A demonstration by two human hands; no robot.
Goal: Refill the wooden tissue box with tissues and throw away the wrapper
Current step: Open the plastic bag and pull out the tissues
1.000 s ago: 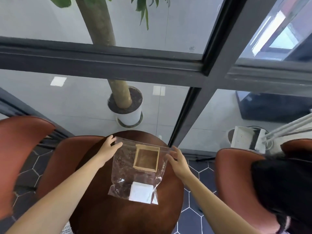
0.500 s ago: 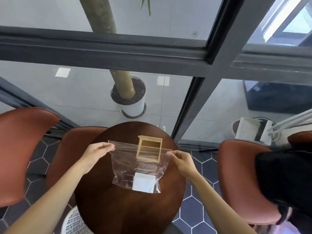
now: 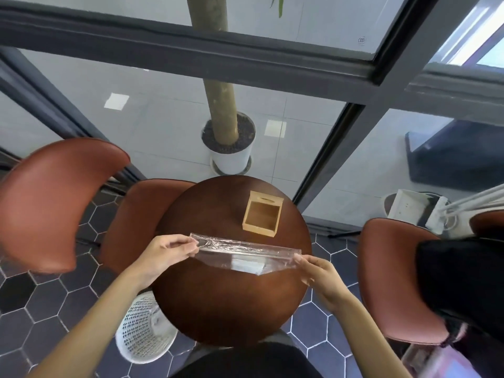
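Note:
A clear plastic bag [image 3: 245, 251] is stretched above the round dark wooden table [image 3: 231, 304]. My left hand [image 3: 166, 251] pinches its left top corner and my right hand [image 3: 317, 270] pinches its right top corner. A white stack of tissues [image 3: 246, 266] lies inside the bag near its bottom. The open wooden tissue box [image 3: 262, 218] stands on the table beyond the bag, apart from both hands.
A white mesh waste basket [image 3: 141, 328] stands on the floor at the table's left front. Brown chairs [image 3: 54, 203] ring the table, one more chair [image 3: 392, 279] on the right. A potted tree [image 3: 229, 143] stands behind glass. Another person in black [image 3: 461, 279] sits at right.
Both hands drew the bag toward me and lifted it, so the wooden box now shows uncovered beyond it. My head tilted down, bringing the waste basket into view.

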